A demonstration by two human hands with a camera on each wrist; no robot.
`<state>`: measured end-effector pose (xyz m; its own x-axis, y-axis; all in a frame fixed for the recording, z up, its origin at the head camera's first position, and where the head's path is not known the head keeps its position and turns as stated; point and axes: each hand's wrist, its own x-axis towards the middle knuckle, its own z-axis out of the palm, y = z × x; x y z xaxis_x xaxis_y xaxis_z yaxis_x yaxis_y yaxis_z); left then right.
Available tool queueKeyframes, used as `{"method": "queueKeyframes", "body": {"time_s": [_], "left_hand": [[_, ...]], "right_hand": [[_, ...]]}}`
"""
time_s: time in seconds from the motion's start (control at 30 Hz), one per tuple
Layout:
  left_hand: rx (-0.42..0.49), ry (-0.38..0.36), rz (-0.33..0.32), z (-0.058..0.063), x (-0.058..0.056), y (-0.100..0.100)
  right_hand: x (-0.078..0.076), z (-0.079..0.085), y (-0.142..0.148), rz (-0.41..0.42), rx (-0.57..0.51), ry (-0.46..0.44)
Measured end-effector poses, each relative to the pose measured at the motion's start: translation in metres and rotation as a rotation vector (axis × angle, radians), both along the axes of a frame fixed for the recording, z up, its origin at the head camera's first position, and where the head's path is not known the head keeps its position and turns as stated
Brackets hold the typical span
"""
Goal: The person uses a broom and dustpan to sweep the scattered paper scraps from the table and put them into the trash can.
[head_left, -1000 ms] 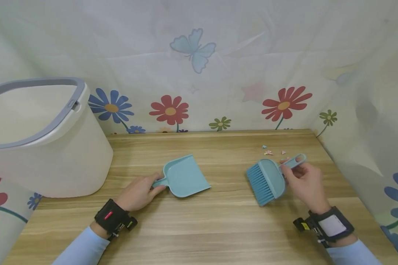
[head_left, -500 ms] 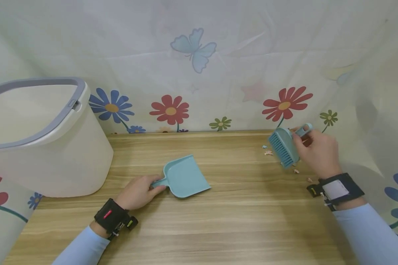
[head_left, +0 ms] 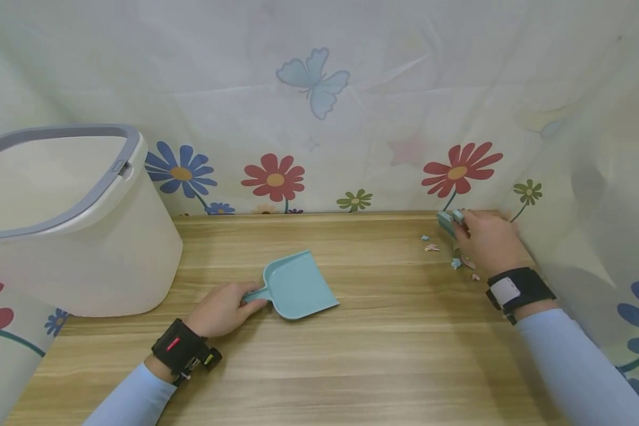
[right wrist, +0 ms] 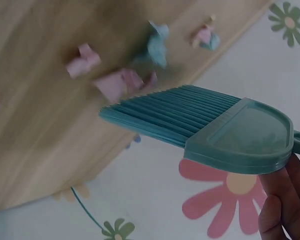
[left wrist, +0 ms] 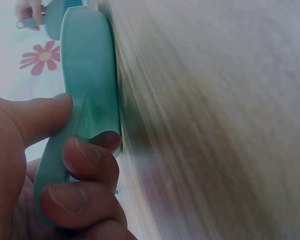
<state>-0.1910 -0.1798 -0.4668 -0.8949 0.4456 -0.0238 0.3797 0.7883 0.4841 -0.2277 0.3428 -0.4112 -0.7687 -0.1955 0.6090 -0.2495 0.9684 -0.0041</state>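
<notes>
My left hand (head_left: 220,309) grips the handle of a light blue dustpan (head_left: 298,287), which lies on the wooden table with its wide edge facing right. In the left wrist view, the thumb and curled fingers wrap the dustpan (left wrist: 90,60) handle. At the far right of the table, my right hand (head_left: 492,241) holds a small blue brush (head_left: 446,222) by its handle. The right wrist view shows the brush (right wrist: 230,132) bristles close to several crumpled pink and blue paper scraps (right wrist: 115,84). Part of the brush is hidden behind the hand in the head view.
A white bin (head_left: 122,248) with a grey rim stands at the left of the table (head_left: 319,373). Paper scraps (head_left: 432,247) lie near the back right. A curtain (head_left: 218,106) printed with flowers and a butterfly hangs behind and along the right side.
My right hand has carried the brush away from me to the table's back right corner, past the scraps, and turned it. The left hand and dustpan have stayed put.
</notes>
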Motion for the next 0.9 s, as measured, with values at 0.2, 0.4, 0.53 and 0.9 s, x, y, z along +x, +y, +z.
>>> {"method": "queueKeyframes", "body": {"time_s": [0.2,0.4,0.53,0.9], "left_hand": [[-0.001,0.004,-0.006,-0.003,-0.001,-0.001],[-0.006,-0.010,0.008,-0.002,0.000,-0.002],[-0.005,-0.017,0.012,-0.001,0.001,-0.001],[-0.001,-0.013,0.000,-0.003,-0.002,-0.002]], "right_hand": [[0.007,-0.028,-0.022,0.047,0.041,0.012],[0.018,-0.043,-0.061,0.145,0.082,0.008],[0.027,-0.048,-0.088,0.219,0.132,0.005],[0.057,-0.040,-0.142,0.413,0.183,0.028]]}}
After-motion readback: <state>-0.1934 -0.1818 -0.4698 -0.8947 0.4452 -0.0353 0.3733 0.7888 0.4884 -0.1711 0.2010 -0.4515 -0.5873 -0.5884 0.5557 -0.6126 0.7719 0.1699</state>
